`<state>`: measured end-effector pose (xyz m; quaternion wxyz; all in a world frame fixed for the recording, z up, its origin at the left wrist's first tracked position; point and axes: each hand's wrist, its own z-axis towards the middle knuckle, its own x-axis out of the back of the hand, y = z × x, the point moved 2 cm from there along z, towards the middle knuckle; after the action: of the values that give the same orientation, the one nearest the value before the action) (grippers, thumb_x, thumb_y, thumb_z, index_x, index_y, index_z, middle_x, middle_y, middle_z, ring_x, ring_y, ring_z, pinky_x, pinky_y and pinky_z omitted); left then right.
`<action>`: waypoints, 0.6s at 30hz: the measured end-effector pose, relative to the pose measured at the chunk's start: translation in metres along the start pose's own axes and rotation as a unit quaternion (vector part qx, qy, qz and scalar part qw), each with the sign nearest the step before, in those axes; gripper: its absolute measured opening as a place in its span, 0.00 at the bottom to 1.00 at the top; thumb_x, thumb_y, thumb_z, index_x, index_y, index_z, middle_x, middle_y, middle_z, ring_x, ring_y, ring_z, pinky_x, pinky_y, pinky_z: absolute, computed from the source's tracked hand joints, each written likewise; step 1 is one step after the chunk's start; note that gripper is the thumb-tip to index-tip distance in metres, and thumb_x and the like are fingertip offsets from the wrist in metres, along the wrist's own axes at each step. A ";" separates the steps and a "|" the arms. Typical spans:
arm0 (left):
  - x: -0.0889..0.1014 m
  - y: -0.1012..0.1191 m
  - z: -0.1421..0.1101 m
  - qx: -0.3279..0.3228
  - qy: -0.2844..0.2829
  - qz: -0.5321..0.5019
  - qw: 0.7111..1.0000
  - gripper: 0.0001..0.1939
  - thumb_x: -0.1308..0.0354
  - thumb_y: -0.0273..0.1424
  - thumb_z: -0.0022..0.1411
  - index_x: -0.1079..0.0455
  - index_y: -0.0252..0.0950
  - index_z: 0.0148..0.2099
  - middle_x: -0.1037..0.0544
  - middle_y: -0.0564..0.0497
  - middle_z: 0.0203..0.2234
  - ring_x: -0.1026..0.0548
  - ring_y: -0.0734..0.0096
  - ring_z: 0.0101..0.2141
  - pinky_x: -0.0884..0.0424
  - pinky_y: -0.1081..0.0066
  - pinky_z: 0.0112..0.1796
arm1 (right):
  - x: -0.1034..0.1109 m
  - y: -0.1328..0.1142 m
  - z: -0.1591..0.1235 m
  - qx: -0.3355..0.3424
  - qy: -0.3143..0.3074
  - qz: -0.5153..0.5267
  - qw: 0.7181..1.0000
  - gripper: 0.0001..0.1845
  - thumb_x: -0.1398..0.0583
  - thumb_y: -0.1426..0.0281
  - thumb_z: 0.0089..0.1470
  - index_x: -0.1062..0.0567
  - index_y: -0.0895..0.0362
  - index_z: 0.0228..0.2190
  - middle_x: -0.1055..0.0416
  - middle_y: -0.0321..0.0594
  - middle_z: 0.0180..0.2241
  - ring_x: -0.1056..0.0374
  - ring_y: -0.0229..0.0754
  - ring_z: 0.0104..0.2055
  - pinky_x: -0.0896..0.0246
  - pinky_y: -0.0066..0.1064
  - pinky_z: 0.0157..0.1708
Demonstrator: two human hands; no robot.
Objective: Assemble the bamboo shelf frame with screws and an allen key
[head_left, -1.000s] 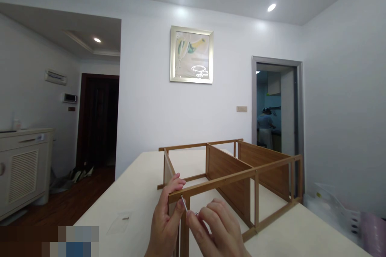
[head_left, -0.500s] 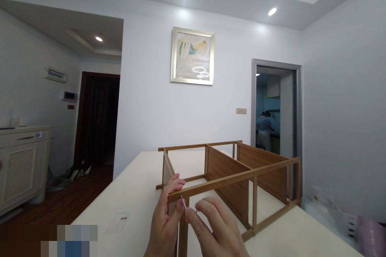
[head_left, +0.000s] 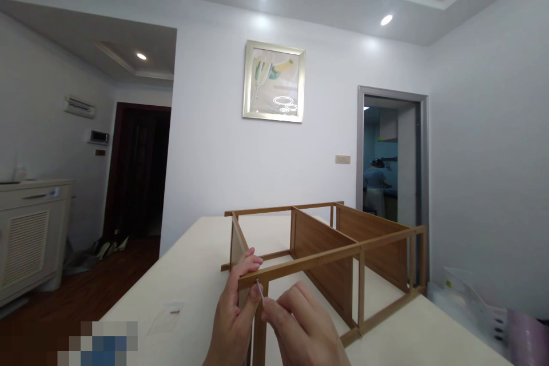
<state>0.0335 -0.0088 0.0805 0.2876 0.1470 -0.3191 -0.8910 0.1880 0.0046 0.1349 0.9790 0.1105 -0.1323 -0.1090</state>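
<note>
While the left hand [head_left: 234,300] grips the near left corner of a wooden shelf [head_left: 323,266], the right hand [head_left: 304,320] pinches a thin metal rod [head_left: 259,289] between the thumb and the bent fingers. The rod is tilted, and its upper end meets the upper long bar of the shelf, close to the bar's left end. I cannot tell how deep this end sits, because it is too small to see. The left fingers lie over the top of the bar, and the left thumb is below, just beside the rod. The gap between the right thumb and fingers is narrow, and the other right fingers are curled.

The shelf lies on a pale table [head_left: 141,303], with its brown boards standing on edge between the long bars. To the left of the hands, a small clear bag [head_left: 158,323] rests flat on the table, and a small screw [head_left: 175,312] is seen on it or in it; I cannot tell which.

Behind the table, a framed picture [head_left: 274,81] hangs on the white wall [head_left: 214,154], and a switch plate [head_left: 342,159] is lower, to the right of it. Through a doorway with a grey frame [head_left: 361,143], another person [head_left: 376,180] stands with the back turned, well apart from the table. On the left side are a white cabinet [head_left: 30,240], some shoes [head_left: 107,247] on the floor and a dark door [head_left: 139,171]. At the far right is a pinkish roll [head_left: 525,331], beside clear plastic wrapping [head_left: 465,300].
</note>
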 end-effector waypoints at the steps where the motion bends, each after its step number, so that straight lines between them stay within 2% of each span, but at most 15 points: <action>1: 0.000 0.000 0.000 0.002 0.001 -0.003 1.000 0.12 0.45 0.38 0.66 0.31 0.42 0.50 0.27 0.46 0.55 0.40 0.56 0.65 0.45 0.52 0.64 | -0.003 0.001 -0.004 -0.016 0.015 0.014 1.000 0.14 0.49 0.76 0.65 0.26 0.58 0.32 0.40 0.37 0.22 0.42 0.37 0.25 0.49 0.27 0.21; 3: 0.000 0.000 0.000 0.005 0.000 -0.008 1.000 0.12 0.45 0.38 0.66 0.31 0.42 0.50 0.27 0.45 0.56 0.40 0.56 0.65 0.45 0.51 0.64 | -0.008 0.003 -0.011 -0.049 0.024 0.048 0.997 0.11 0.48 0.75 0.65 0.25 0.57 0.36 0.40 0.35 0.22 0.41 0.37 0.25 0.48 0.26 0.21; 6: 0.000 0.000 -0.001 0.005 0.003 -0.012 1.000 0.13 0.44 0.39 0.65 0.31 0.41 0.49 0.27 0.44 0.55 0.40 0.54 0.65 0.45 0.49 0.64 | -0.013 0.006 -0.019 -0.096 -0.002 0.123 0.988 0.11 0.46 0.77 0.63 0.25 0.56 0.42 0.35 0.35 0.24 0.38 0.35 0.25 0.42 0.24 0.24; 9: 0.000 0.000 -0.001 0.002 0.001 -0.008 1.000 0.12 0.44 0.38 0.65 0.31 0.41 0.49 0.26 0.44 0.54 0.40 0.54 0.65 0.46 0.48 0.64 | -0.014 0.006 -0.020 -0.116 -0.007 0.178 0.977 0.10 0.44 0.79 0.61 0.26 0.56 0.40 0.32 0.36 0.25 0.34 0.35 0.26 0.39 0.23 0.26; 12: 0.001 -0.001 -0.001 0.004 -0.006 0.002 1.000 0.11 0.44 0.37 0.66 0.31 0.42 0.49 0.26 0.45 0.54 0.39 0.56 0.64 0.46 0.49 0.64 | -0.014 0.005 -0.021 -0.102 -0.022 0.184 0.977 0.10 0.44 0.79 0.61 0.27 0.56 0.41 0.30 0.36 0.25 0.34 0.36 0.26 0.38 0.24 0.26; 14: 0.002 -0.001 0.000 0.003 -0.009 0.006 1.000 0.11 0.44 0.37 0.66 0.31 0.42 0.49 0.26 0.46 0.53 0.39 0.56 0.64 0.45 0.49 0.63 | -0.013 0.006 -0.021 -0.080 -0.036 0.184 0.979 0.11 0.45 0.78 0.62 0.28 0.57 0.44 0.28 0.38 0.27 0.33 0.37 0.28 0.35 0.25 0.27; 18: 0.004 0.000 0.001 -0.002 -0.017 0.002 1.000 0.12 0.44 0.38 0.66 0.30 0.42 0.50 0.26 0.46 0.53 0.39 0.55 0.64 0.43 0.51 0.63 | -0.002 0.011 -0.015 0.003 -0.077 0.178 0.981 0.17 0.48 0.74 0.66 0.35 0.60 0.55 0.24 0.47 0.37 0.29 0.42 0.38 0.28 0.32 0.38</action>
<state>0.0297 -0.0105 0.0808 0.2841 0.1310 -0.3218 -0.8936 0.1922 0.0186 0.1225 0.9693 0.0794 -0.2250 0.0595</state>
